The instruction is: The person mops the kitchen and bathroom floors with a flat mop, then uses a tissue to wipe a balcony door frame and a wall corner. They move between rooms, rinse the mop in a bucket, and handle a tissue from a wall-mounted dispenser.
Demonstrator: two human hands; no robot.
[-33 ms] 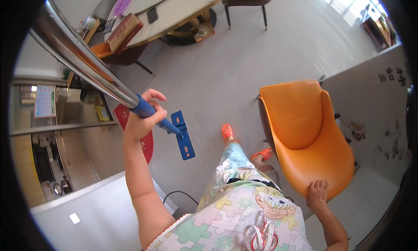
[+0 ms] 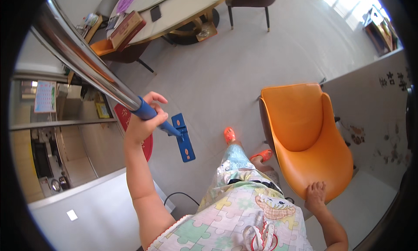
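Observation:
My left hand (image 2: 145,122) is wrapped round the blue sleeve on the pole of a flat mop, one finger lifted off it. The mop's shiny metal pole (image 2: 89,61) slants up to the far left, looming large. Its flat blue head (image 2: 186,144) lies on the grey floor to the left of my feet. On my right, my right hand (image 2: 315,193) rests on the near edge of an orange chair (image 2: 294,116), fingers over the edge. Whether those fingers grip the padding or just lie on it is hard to see.
Far left stands a round table (image 2: 187,16) with a box (image 2: 127,30), a phone and purple cloth. A dark chair (image 2: 254,3) is beside it. A red round-edged mat (image 2: 147,148) lies behind my left forearm. A white partition (image 2: 365,103) runs along the right.

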